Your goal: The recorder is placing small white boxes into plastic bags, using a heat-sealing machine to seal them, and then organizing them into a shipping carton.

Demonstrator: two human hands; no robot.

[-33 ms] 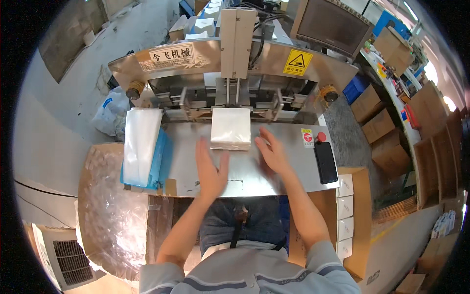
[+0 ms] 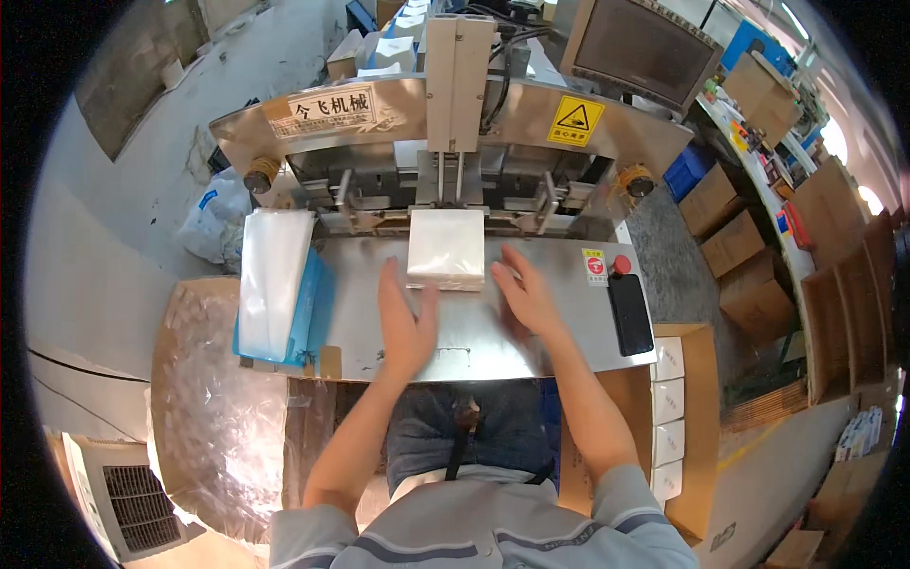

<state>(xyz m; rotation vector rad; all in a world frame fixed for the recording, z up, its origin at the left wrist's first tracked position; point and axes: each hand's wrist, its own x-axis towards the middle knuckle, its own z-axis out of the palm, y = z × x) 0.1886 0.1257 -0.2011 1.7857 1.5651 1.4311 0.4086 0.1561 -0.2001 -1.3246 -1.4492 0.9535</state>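
Note:
A white square box with a glossy, film-like surface sits on the metal worktop, against the front of a machine. Just off its left near corner is my left hand, fingers stretched out and thumb apart, holding nothing. On the box's other side my right hand hovers with its fingers spread, also holding nothing. A narrow gap seems to separate each hand from the box. Behind the box, metal clamp arms stand on either side of the machine's opening.
Clear plastic bags lie in a blue holder at the worktop's left. To the right are a red button and a black phone. A carton of white boxes stands lower right; a carton of crumpled film stands left.
The machine's two clamp arms have moved slightly outward, away from each other. My left hand has shifted very slightly; the box and my right hand look almost unchanged.

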